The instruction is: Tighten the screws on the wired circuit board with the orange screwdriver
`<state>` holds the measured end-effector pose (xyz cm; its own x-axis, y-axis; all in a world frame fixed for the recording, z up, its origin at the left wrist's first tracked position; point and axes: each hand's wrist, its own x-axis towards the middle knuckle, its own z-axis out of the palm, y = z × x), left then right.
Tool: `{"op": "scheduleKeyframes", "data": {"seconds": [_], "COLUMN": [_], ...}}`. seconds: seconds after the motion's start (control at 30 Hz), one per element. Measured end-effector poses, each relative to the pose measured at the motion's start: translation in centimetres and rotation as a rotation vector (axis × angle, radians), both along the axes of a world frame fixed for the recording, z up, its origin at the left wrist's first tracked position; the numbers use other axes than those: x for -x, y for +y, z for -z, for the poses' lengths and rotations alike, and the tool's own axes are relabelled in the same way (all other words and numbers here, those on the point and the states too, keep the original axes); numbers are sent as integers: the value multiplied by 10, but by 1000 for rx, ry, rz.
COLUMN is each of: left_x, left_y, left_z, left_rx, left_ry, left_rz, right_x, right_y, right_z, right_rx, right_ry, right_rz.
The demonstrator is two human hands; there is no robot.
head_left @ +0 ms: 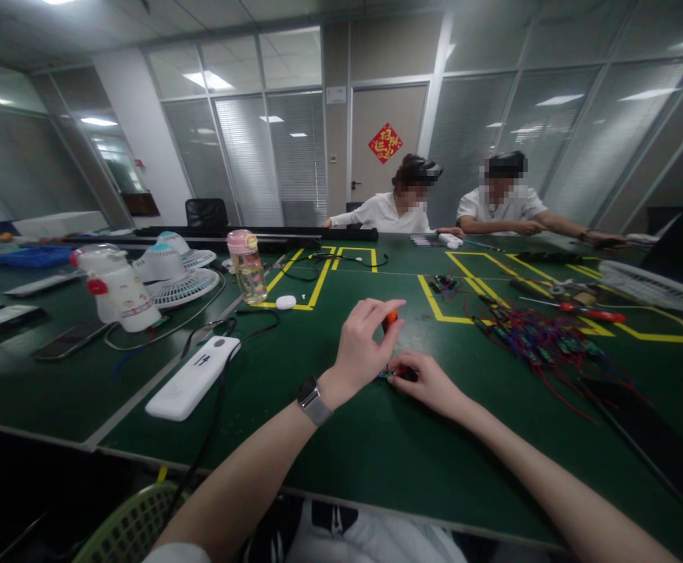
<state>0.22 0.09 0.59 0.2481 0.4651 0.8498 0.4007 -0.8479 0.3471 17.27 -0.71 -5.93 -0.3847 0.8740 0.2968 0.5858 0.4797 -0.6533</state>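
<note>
My left hand (pixel 366 338), with a watch on its wrist, is raised over the green table. Its fingers curl round an upright screwdriver (pixel 391 319), of which only part of the orange and black handle shows. Low on the tabletop, just right of it, my right hand (pixel 422 377) pinches a small circuit board (pixel 384 374). Fingers cover most of the board, and the tool's tip is too small to make out. To the right lies a tangled pile of small boards with red and blue wires (pixel 544 336).
A white power bank-like case (pixel 194 379) and black cable lie left. Beyond are a drink bottle (pixel 246 266), a white jug (pixel 119 289) and white fans (pixel 183 285). A red-handled screwdriver (pixel 593 311) and a dark phone-like slab (pixel 649 438) lie right. Two people sit opposite.
</note>
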Motion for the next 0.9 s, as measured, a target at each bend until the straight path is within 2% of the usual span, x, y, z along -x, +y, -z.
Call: {"op": "scheduleKeyframes", "data": {"seconds": [0.07, 0.23, 0.4, 0.6, 0.77, 0.9], "left_x": [1, 1, 0, 0, 0, 1], "left_y": [1, 1, 1, 1, 1, 0], "left_z": [0, 1, 1, 1, 2, 2], "left_rx": [-7, 8, 27, 82, 57, 78], "left_ry": [-2, 0, -30, -25, -49, -34], "left_rz": [-21, 81, 3, 133, 13, 66], "right_x": [1, 1, 0, 1, 1, 1], "right_y": [0, -1, -1, -1, -1, -1], "right_z": [0, -1, -1, -2, -3, -2], "right_rx": [2, -4, 9, 1, 12, 5], "right_ry": [-2, -6, -16, -16, -15, -23], "right_rz": [1, -3, 6, -1, 6, 7]}}
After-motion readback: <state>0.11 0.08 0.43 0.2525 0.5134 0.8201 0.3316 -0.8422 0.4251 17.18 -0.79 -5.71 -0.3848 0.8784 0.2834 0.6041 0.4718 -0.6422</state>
